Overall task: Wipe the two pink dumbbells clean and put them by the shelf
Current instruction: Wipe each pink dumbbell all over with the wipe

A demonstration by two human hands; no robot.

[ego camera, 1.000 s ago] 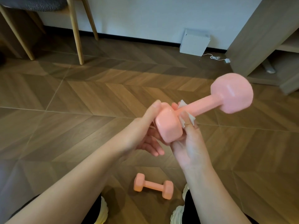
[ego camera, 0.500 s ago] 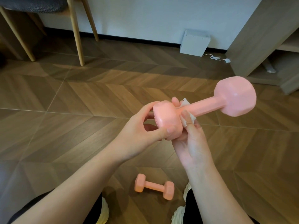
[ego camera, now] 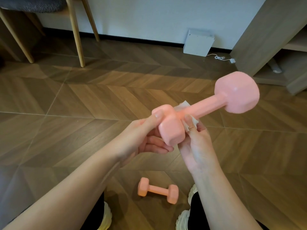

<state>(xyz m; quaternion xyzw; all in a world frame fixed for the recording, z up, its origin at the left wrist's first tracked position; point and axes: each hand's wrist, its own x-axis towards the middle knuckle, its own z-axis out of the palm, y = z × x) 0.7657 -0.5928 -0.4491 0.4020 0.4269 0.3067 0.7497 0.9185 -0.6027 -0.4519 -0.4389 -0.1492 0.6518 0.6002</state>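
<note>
Over the floor, the left hand grips the dumbbell by one end, the right hand pinches a tissue round its handle, mid-wipe; turning it likely comes next.

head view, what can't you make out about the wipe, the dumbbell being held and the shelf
Head view only:
the wipe: mostly hidden by the right hand and the held dumbbell handle.
held dumbbell near end: underside covered by the left hand; far end slightly blurred.
the shelf: cut off by the right edge.

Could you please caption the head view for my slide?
Left hand grips pink dumbbell; right hand pinches white tissue round its handle; second pink dumbbell on wooden floor.
</note>
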